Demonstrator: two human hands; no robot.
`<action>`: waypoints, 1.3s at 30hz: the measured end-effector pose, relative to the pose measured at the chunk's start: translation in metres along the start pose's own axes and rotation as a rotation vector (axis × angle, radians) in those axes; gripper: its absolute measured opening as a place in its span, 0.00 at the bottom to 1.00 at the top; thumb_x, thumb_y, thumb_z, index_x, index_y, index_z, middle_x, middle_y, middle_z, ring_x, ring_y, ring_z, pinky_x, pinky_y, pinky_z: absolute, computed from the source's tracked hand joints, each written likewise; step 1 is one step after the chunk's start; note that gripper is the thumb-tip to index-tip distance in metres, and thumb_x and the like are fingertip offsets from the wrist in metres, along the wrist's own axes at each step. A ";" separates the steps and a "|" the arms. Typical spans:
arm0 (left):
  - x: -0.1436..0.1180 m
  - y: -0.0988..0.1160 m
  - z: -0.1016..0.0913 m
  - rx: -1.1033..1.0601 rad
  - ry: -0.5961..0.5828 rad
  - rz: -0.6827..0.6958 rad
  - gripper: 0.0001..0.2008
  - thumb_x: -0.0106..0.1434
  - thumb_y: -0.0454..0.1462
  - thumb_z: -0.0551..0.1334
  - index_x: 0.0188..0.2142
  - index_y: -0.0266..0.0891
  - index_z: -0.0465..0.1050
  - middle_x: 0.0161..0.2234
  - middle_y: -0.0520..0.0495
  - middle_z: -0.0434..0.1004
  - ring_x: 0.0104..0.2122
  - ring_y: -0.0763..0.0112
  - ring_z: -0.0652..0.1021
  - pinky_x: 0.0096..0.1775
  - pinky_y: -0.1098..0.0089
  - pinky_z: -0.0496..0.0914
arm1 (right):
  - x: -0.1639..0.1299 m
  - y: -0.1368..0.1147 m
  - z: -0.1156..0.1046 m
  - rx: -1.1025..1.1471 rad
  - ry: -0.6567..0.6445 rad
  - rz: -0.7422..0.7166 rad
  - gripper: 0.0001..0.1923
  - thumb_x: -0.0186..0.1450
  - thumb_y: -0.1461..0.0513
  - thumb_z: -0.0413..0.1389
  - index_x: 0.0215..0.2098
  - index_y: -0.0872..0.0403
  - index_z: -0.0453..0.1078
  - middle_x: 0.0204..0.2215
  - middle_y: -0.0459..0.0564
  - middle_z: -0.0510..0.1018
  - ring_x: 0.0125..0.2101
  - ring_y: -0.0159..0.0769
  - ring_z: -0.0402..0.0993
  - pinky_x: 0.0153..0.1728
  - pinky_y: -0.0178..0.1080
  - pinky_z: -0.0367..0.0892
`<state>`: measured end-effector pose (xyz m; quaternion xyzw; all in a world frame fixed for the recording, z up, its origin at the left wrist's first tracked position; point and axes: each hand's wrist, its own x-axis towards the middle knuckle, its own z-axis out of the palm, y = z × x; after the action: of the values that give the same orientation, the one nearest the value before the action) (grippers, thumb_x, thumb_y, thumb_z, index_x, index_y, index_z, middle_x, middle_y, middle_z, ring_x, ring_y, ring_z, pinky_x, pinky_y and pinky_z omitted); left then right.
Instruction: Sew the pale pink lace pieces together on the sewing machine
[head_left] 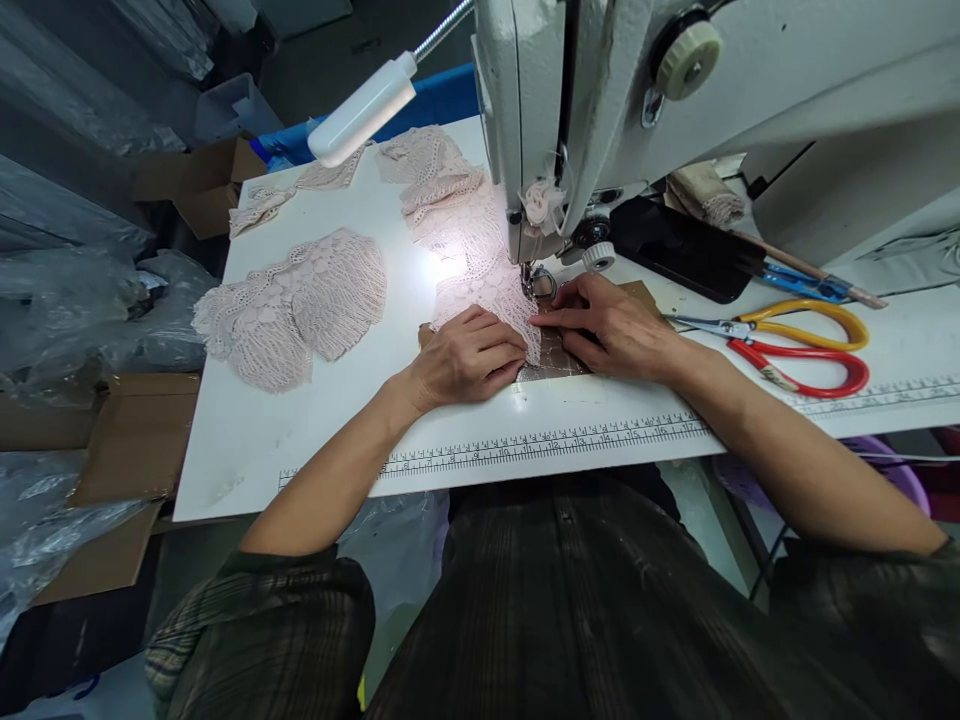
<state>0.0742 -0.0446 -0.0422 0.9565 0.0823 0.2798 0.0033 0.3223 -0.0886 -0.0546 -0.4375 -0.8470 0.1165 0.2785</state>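
A pale pink lace piece [480, 295] lies under the presser foot [541, 285] of a sewing machine [517, 110], lit by a bright lamp. My left hand [476, 355] presses on its near edge, fingers bent and close together; what lies beneath them is hidden. From the right, my right hand [611, 325] touches the lace edge with a stretched index fingertip, close to the foot. Its other fingers and thumb are spread over the brown plate [559, 358] on the machine bed.
More lace pieces [337, 285] lie at left on the white table [300, 440]. Scissors [795, 340] with yellow and red handles and a black phone [682, 245] lie at right. A lamp [364, 110] hangs above. Cardboard boxes [139, 430] and plastic bags stand left of the table.
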 end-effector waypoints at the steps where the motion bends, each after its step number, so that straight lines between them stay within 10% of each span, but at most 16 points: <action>1: 0.000 0.000 0.000 0.006 -0.004 0.005 0.06 0.67 0.31 0.62 0.34 0.39 0.76 0.36 0.50 0.85 0.33 0.72 0.80 0.37 0.66 0.72 | 0.000 0.000 0.000 0.001 -0.001 -0.003 0.20 0.68 0.65 0.51 0.51 0.49 0.81 0.45 0.57 0.75 0.45 0.46 0.72 0.49 0.51 0.71; 19: 0.003 0.013 -0.019 0.049 -0.273 -0.018 0.12 0.66 0.40 0.59 0.38 0.35 0.79 0.41 0.41 0.82 0.36 0.64 0.81 0.41 0.61 0.76 | -0.004 0.000 -0.004 -0.085 -0.025 -0.099 0.20 0.68 0.65 0.52 0.53 0.46 0.80 0.45 0.57 0.75 0.45 0.45 0.71 0.47 0.50 0.71; 39: 0.008 -0.002 -0.017 -0.029 -0.185 -0.056 0.11 0.64 0.41 0.60 0.35 0.38 0.80 0.38 0.45 0.82 0.36 0.64 0.80 0.39 0.63 0.74 | 0.000 -0.009 -0.002 -0.117 -0.016 0.030 0.19 0.69 0.63 0.52 0.54 0.47 0.79 0.45 0.57 0.76 0.43 0.47 0.72 0.46 0.51 0.71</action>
<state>0.0719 -0.0425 -0.0240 0.9755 0.1046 0.1910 0.0324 0.3177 -0.0940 -0.0496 -0.4648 -0.8479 0.0742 0.2439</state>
